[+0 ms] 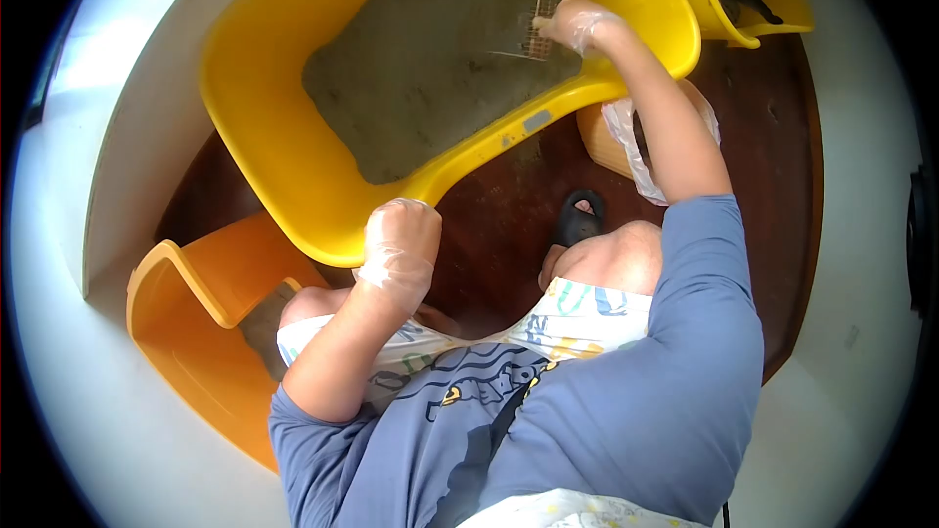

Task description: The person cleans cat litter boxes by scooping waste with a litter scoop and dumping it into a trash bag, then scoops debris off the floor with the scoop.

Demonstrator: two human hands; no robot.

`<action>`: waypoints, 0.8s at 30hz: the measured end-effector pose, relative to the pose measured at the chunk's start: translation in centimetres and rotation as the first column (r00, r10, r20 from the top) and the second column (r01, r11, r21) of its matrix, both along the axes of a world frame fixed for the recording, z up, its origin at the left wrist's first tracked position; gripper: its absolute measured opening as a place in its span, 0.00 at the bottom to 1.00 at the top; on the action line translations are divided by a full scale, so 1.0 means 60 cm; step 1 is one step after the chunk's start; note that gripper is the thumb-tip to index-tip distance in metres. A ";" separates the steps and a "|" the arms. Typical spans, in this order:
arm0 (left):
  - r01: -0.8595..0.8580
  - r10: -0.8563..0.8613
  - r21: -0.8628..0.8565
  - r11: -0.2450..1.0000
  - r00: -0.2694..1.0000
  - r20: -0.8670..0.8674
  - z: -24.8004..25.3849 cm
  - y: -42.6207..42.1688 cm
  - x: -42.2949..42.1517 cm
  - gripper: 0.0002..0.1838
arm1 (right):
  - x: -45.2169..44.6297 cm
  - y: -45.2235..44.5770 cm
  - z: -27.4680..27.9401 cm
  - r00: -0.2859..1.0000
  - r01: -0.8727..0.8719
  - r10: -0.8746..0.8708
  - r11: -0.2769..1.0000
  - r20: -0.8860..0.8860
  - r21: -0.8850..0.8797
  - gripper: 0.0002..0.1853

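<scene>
A large yellow tub (259,117) holds grey-brown granular litter (421,59). My right hand (577,23), in a clear plastic glove, is closed on the handle of a slotted scoop (540,27) over the litter near the tub's right side. The scoop's edges are blurred. My left hand (401,240), gloved the same way, is closed at the tub's near rim, towards its lower left corner; its fingers are wrapped over the rim there.
An orange tub (186,352) with grey material stands at the lower left. A bin (599,142) lined with a white plastic bag is under my right forearm. Another yellow container (794,0) with a dark animal part is at the upper right. White walls flank the floor.
</scene>
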State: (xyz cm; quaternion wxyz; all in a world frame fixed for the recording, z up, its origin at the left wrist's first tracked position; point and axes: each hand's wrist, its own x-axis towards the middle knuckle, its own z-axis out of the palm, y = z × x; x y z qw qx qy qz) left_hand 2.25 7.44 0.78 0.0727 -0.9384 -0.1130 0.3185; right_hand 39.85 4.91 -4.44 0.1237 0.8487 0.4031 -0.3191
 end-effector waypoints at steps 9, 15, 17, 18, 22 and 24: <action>0.004 -0.003 -0.043 0.999 0.999 0.033 0.004 0.006 0.004 0.05 | 0.121 0.036 -0.068 0.994 -0.012 0.036 0.974 0.101 -0.228 0.29; -0.006 0.006 -0.004 1.000 1.000 0.015 0.003 -0.001 0.002 0.04 | 0.119 0.035 -0.132 0.985 -0.131 0.151 0.968 0.079 -0.214 0.29; 0.002 -0.002 0.000 1.000 1.000 0.003 0.009 -0.003 0.003 0.03 | 0.146 0.046 -0.184 0.982 -0.185 0.185 0.957 -0.018 -0.226 0.29; 0.007 -0.007 -0.011 1.000 1.000 0.004 0.009 -0.002 0.004 0.03 | 0.139 0.054 -0.188 0.973 -0.230 0.226 0.942 -0.044 -0.244 0.29; -0.005 0.005 -0.025 1.000 1.000 0.019 0.005 0.000 0.003 0.03 | 0.114 0.113 -0.160 0.922 -0.387 0.371 0.874 -0.112 -0.295 0.27; -0.009 0.010 -0.023 1.000 1.000 0.024 0.001 -0.004 -0.001 0.03 | 0.102 0.118 -0.165 0.889 -0.456 0.443 0.831 -0.117 -0.320 0.25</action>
